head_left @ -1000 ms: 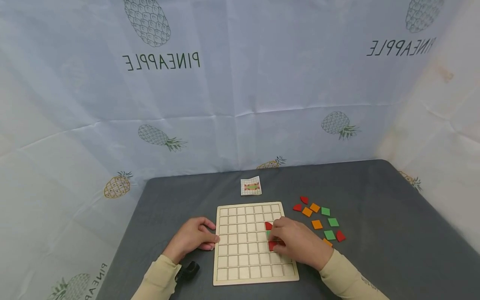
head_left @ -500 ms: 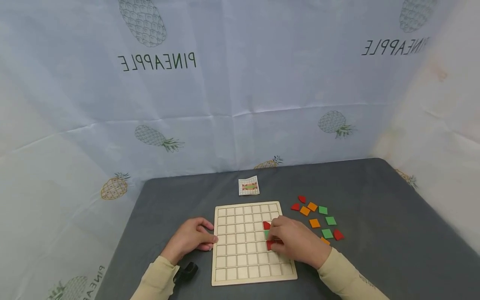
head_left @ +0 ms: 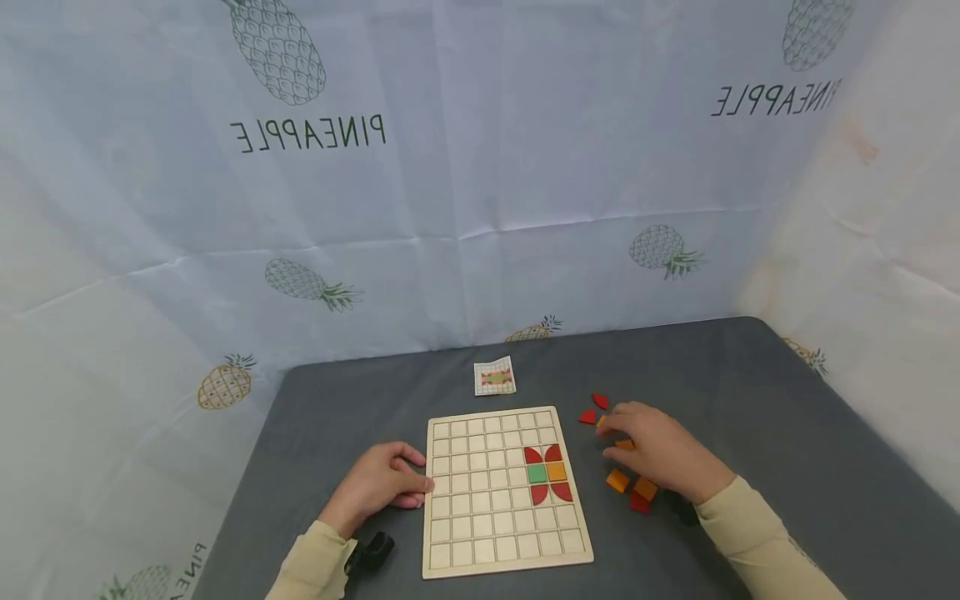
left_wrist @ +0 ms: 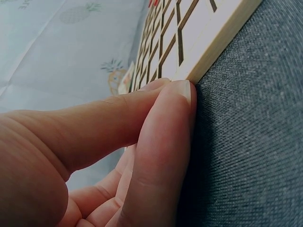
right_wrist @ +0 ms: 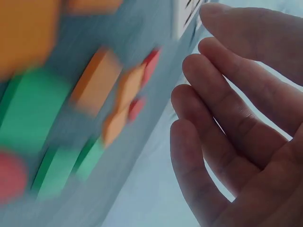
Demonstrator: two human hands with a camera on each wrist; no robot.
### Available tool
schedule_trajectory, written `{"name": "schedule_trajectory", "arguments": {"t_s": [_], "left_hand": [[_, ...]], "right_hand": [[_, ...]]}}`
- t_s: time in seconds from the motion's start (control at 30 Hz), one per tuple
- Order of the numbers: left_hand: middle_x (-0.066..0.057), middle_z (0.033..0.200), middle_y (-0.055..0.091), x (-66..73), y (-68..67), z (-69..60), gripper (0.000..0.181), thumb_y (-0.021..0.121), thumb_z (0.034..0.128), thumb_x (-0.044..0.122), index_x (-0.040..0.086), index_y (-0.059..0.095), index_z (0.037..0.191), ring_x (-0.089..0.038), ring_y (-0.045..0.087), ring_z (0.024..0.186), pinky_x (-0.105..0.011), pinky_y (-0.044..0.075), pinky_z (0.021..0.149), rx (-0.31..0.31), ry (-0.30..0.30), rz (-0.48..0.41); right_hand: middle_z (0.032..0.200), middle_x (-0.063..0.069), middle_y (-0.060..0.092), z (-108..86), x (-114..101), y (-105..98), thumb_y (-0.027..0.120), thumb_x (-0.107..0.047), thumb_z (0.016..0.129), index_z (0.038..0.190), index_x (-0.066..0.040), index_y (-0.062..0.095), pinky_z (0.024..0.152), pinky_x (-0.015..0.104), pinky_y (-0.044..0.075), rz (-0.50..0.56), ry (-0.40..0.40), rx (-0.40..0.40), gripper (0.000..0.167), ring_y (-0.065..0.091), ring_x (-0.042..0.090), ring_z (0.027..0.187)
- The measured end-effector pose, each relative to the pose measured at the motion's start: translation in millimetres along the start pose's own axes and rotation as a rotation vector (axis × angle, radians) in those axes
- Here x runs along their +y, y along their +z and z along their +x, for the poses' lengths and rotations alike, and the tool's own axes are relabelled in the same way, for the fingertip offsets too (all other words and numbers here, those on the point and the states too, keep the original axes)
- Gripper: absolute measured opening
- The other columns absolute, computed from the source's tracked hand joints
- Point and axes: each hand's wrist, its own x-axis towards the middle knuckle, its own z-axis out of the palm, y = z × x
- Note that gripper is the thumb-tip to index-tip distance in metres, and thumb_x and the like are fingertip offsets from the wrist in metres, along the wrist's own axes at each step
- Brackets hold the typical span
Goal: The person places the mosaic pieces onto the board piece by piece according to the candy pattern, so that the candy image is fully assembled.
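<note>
Your right hand (head_left: 660, 450) hangs over the loose pieces, thumb and fingers apart and a little bent, and I see nothing held in it. I cannot tell if a fingertip touches the orange piece (head_left: 602, 422) near it. Your left hand (head_left: 378, 482) pinches the side of the board (head_left: 500, 500) between thumb and finger, which should help it stay put. Around your right hand lie more orange ones, some red ones, and green pieces (right_wrist: 35, 111) that show in the right wrist view. The board lies flat on the desk (head_left: 360, 400), between your two hands. Near its right side sit a green square (head_left: 536, 473) and an orange square (head_left: 556, 472), with red pieces above and below them. Past the board is a small picture card (head_left: 495, 379).

I think you are at the picking step. Next, you'd want to pinch one piece, check the card, and set it flat in its box.
</note>
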Motion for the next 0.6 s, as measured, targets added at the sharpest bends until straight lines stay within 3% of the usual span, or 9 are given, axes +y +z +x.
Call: {"name": "schedule_trajectory", "arguments": {"t_s": [0.13,0.3,0.47,0.6], "left_hand": [[-0.015,0.093,0.073,1.5,-0.2,-0.1,0.048,0.092,0.0854,0.010,-0.004,0.065,0.123,-0.019,0.078,0.073,-0.037,0.069,0.068,0.001,-0.005,0.003],[-0.015,0.093,0.073,1.5,-2.2,-1.8,0.048,0.092,0.0855,0.010,-0.004,0.066,0.123,-0.019,0.078,0.073,-0.036,0.069,0.069,-0.004,-0.006,0.000],[-0.015,0.092,0.073,1.2,-2.2,-2.2,0.048,0.092,0.0856,0.011,-0.004,0.066,0.123,-0.019,0.078,0.073,-0.036,0.069,0.069,-0.002,-0.003,0.005],[-0.015,0.093,0.073,1.2,-0.6,-1.0,0.049,0.092,0.0853,0.011,-0.003,0.066,0.124,-0.019,0.078,0.073,-0.036,0.069,0.069,-0.002,-0.004,0.003]], "right_hand": [[0.102,-0.010,0.070,-11.0,33.2,-10.3,0.087,-0.018,0.092,0.107,-0.022,0.082,0.075,0.030,0.061,0.036,0.045,-0.032,0.016,0.066,0.013,0.091],[0.108,-0.008,0.072,-24.6,69.1,-6.8,0.086,-0.025,0.094,0.114,-0.021,0.081,0.081,0.035,0.063,0.072,0.119,-0.056,0.021,0.069,0.014,0.098],[0.110,-0.004,0.074,-30.3,82.7,-6.2,0.088,-0.024,0.091,0.116,-0.018,0.081,0.084,0.044,0.064,0.076,0.168,-0.059,0.027,0.071,0.019,0.101],[0.105,-0.005,0.072,-31.0,87.2,-7.9,0.089,-0.022,0.090,0.115,-0.017,0.081,0.081,0.041,0.063,0.067,0.177,-0.064,0.027,0.069,0.015,0.096]]}}
